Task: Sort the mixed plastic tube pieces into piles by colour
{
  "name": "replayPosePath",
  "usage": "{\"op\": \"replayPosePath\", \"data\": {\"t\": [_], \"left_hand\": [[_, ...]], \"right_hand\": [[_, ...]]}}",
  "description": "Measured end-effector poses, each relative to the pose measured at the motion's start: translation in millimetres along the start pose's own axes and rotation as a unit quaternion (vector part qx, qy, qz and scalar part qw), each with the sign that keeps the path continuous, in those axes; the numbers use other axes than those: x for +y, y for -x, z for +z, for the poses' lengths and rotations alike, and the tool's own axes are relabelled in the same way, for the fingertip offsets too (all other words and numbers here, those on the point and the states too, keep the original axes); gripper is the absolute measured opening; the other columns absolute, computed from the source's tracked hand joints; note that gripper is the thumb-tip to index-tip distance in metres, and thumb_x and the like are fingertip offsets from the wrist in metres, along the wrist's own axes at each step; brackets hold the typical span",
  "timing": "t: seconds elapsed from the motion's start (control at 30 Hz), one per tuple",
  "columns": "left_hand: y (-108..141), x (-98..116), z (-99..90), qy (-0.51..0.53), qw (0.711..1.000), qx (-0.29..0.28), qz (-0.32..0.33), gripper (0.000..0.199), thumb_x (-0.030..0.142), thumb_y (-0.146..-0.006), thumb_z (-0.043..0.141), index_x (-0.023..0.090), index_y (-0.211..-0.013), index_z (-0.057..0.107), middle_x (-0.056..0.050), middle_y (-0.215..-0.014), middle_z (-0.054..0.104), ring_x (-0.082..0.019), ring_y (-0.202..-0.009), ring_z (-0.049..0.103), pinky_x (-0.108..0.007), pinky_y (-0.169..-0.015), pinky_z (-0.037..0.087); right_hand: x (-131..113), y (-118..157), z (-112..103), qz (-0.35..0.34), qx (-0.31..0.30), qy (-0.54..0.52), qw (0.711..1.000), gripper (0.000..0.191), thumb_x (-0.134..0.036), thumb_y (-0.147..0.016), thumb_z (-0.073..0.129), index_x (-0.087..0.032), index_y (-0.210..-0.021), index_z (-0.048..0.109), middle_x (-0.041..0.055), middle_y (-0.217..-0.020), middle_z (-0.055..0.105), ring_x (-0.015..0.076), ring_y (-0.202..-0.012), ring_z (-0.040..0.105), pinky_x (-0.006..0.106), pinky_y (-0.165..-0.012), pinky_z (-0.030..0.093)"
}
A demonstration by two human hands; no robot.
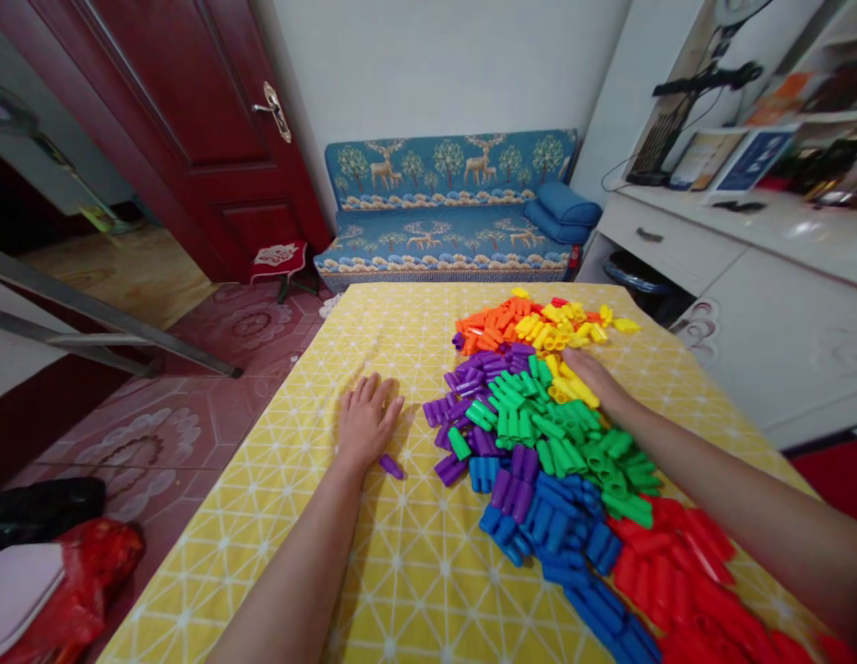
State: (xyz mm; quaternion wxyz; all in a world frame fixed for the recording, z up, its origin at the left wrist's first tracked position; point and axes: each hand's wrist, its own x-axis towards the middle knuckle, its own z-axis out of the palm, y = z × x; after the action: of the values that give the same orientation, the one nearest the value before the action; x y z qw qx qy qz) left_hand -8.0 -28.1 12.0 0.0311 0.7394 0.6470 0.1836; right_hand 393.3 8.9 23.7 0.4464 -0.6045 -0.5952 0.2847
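My left hand [365, 420] lies flat on the yellow tablecloth with its fingers spread, and a single purple piece [391, 467] rests just beside its wrist. On the right, my right hand [589, 373] reaches into the heap at the yellow pieces [577, 385]; its fingertips are partly hidden, so its grip is unclear. Plastic tube-like pieces lie grouped by colour: orange [490, 325] at the back, purple [473, 373], green [531, 410] in the middle, blue [556, 516] nearer, and red [677, 563] under and beside my right forearm.
The yellow patterned table [262, 544] fills the foreground. Beyond it stands a blue sofa [434, 231], with a red door [193, 120] and small stool [279, 260] to the left. A white cabinet [760, 304] is at the right; a red bag [100, 572] sits lower left.
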Motion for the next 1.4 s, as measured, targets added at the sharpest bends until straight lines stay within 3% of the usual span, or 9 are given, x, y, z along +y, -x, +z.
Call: {"op": "replayPosePath", "data": {"t": [0.23,0.37,0.47,0.57,0.7,0.83,1.0,1.23,1.4], "left_hand": [[0.2,-7.0,-0.6,0.117,0.993,-0.007,0.027,0.054,0.050,-0.095,0.028,0.021,-0.138,0.045,-0.008,-0.144,0.047,-0.025,-0.137,0.036,-0.049,-0.114,0.024],[-0.1,-8.7,-0.7,0.158,0.986,-0.004,0.043,0.057,0.052,-0.095,0.027,0.019,-0.137,0.046,-0.010,-0.141,0.050,-0.025,-0.135,0.040,-0.048,-0.113,0.028],[-0.2,-6.9,-1.7,0.175,0.983,0.001,0.052,0.057,0.052,-0.095,0.028,0.018,-0.136,0.048,-0.011,-0.140,0.051,-0.025,-0.133,0.043,-0.047,-0.112,0.031],[-0.5,-5.2,-1.7,0.177,0.983,0.007,0.053,0.057,0.052,-0.094,0.029,0.016,-0.134,0.050,-0.011,-0.138,0.053,-0.026,-0.132,0.044,-0.047,-0.111,0.031],[-1.3,-4.8,-0.1,0.170,0.983,0.010,0.064,0.056,0.051,-0.094,0.031,0.017,-0.133,0.051,-0.011,-0.136,0.055,-0.026,-0.131,0.045,-0.047,-0.111,0.032],[-1.5,-5.0,0.4,0.173,0.982,0.013,0.072,0.056,0.051,-0.094,0.030,0.017,-0.132,0.053,-0.012,-0.136,0.055,-0.026,-0.129,0.047,-0.047,-0.109,0.034],[-0.2,-2.0,-1.5,0.178,0.982,0.006,0.068,0.056,0.052,-0.094,0.031,0.016,-0.132,0.052,-0.012,-0.137,0.054,-0.026,-0.130,0.046,-0.047,-0.110,0.033],[2.7,2.6,-4.0,0.219,0.971,-0.017,0.092,0.054,0.051,-0.094,0.031,0.020,-0.133,0.050,-0.009,-0.135,0.056,-0.025,-0.129,0.047,-0.049,-0.110,0.031],[4.8,2.7,-8.0,0.265,0.960,-0.021,0.086,0.054,0.050,-0.095,0.028,0.020,-0.135,0.049,-0.009,-0.137,0.054,-0.024,-0.129,0.047,-0.048,-0.111,0.029]], "right_hand": [[-109.7,72.0,66.9,-0.055,-0.135,0.035,0.989,0.066,-0.070,-0.084,0.041,-0.027,-0.132,0.053,0.0048,-0.145,0.044,0.0263,-0.139,0.031,0.049,-0.117,0.018],[-136.0,135.6,35.2,-0.114,-0.165,0.040,0.979,0.054,-0.054,-0.093,0.036,-0.032,-0.142,0.039,0.0004,-0.149,0.039,0.0230,-0.139,0.033,0.047,-0.116,0.024],[-97.5,186.5,-31.9,-0.139,-0.003,0.169,0.976,0.047,-0.049,-0.091,0.040,-0.040,-0.137,0.044,-0.0022,-0.143,0.047,0.0277,-0.136,0.037,0.056,-0.116,0.018],[-25.6,236.0,-107.1,-0.050,0.150,0.301,0.940,0.042,-0.050,-0.088,0.039,-0.056,-0.130,0.044,-0.0062,-0.140,0.049,0.0297,-0.132,0.041,0.057,-0.116,0.019],[41.4,286.4,-153.9,0.040,0.190,0.262,0.945,0.052,-0.057,-0.082,0.039,-0.062,-0.134,0.032,-0.0116,-0.147,0.038,0.0310,-0.135,0.035,0.052,-0.116,0.025],[33.8,292.3,-120.2,0.036,0.126,0.222,0.966,0.056,-0.054,-0.085,0.039,-0.052,-0.141,0.030,-0.0083,-0.149,0.036,0.0287,-0.139,0.030,0.050,-0.119,0.019],[-4.3,242.4,-55.0,0.002,0.112,0.176,0.978,0.055,-0.051,-0.092,0.035,-0.032,-0.143,0.036,0.0013,-0.151,0.034,0.0252,-0.140,0.030,0.049,-0.117,0.021],[-33.9,165.9,27.3,0.000,0.093,0.070,0.993,0.057,-0.058,-0.091,0.037,-0.027,-0.139,0.044,0.0046,-0.156,0.024,0.0228,-0.145,0.013,0.049,-0.118,0.013],[-75.7,138.4,74.8,-0.039,-0.024,0.001,0.999,0.058,-0.059,-0.090,0.041,-0.031,-0.140,0.041,0.0029,-0.158,0.014,0.0232,-0.146,0.009,0.051,-0.117,0.012]]}}
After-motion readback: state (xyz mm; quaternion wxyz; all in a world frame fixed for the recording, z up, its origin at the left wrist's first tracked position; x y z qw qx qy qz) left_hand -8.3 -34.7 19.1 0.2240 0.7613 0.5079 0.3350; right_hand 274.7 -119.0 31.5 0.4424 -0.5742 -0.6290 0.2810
